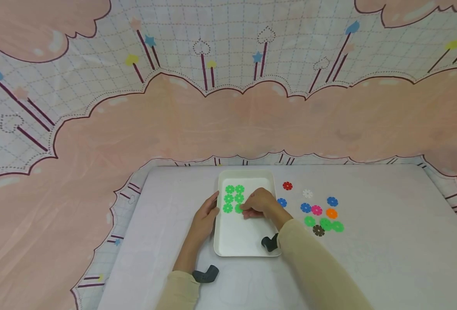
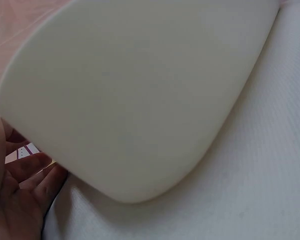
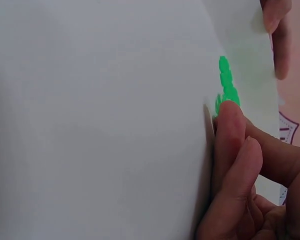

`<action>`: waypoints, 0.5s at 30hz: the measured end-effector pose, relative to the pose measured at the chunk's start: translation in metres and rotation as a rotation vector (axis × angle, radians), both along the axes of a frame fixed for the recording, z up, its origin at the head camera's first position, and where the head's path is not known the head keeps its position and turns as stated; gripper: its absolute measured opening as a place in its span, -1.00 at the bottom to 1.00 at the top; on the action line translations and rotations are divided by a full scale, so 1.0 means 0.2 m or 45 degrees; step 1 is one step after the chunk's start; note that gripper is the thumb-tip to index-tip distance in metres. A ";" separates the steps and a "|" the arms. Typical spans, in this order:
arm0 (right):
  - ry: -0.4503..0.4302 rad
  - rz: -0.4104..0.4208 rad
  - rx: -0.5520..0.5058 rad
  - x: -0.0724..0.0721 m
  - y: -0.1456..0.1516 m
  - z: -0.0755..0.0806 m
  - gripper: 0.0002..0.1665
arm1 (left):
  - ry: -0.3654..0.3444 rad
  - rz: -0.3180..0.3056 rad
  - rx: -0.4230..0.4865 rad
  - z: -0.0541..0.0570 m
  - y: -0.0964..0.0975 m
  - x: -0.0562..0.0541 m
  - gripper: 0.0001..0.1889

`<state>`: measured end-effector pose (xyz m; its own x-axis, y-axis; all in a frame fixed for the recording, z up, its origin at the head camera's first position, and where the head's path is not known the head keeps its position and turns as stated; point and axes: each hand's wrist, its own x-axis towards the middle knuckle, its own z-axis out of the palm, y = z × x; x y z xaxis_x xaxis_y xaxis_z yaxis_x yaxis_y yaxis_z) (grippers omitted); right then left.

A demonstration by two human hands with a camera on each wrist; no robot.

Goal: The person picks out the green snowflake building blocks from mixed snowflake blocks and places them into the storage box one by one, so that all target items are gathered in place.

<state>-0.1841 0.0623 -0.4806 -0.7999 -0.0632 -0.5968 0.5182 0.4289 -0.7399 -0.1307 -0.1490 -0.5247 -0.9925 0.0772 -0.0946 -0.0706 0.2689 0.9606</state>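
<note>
A shallow white tray [image 1: 244, 237] lies on the table with green notched plastic discs [image 1: 228, 198] set in two columns in its upper left part. My left hand [image 1: 205, 217] grips the tray's left side, thumb at the rim; in the left wrist view its fingers [image 2: 37, 175] curl by the tray edge. Over the tray's middle, my right hand [image 1: 261, 202] pinches a green disc [image 1: 237, 209] at the lower end of the right column, close over the tray floor. Fingertips partly hide that disc. Beside it, the right wrist view shows a row of green discs [image 3: 226, 75] edge-on.
Right of the tray lie loose discs: a red one [image 1: 287, 186], a white one [image 1: 307, 193], a pink one [image 1: 316, 210], an orange one [image 1: 331, 213], a dark brown one [image 1: 318, 230], several blue and several green [image 1: 337, 226]. A patterned cloth [image 1: 228, 120] hangs behind the table.
</note>
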 end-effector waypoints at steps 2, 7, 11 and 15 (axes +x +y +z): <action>-0.002 0.001 0.010 0.00 0.00 0.00 -0.77 | -0.003 -0.002 0.007 0.00 0.00 0.00 -0.46; 0.000 -0.005 0.003 0.00 0.00 0.00 -0.78 | -0.003 -0.009 0.011 0.00 0.00 0.00 -0.46; 0.001 -0.016 -0.006 0.01 0.00 0.00 -0.79 | 0.003 -0.005 0.001 0.00 0.00 0.00 -0.45; 0.004 -0.019 -0.009 0.00 0.00 0.00 -0.77 | 0.003 0.005 -0.009 0.00 0.00 0.00 -0.46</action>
<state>-0.1832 0.0613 -0.4806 -0.8026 -0.0551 -0.5939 0.5223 0.4160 -0.7444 -0.1300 -0.1483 -0.5247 -0.9930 0.0724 -0.0929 -0.0696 0.2757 0.9587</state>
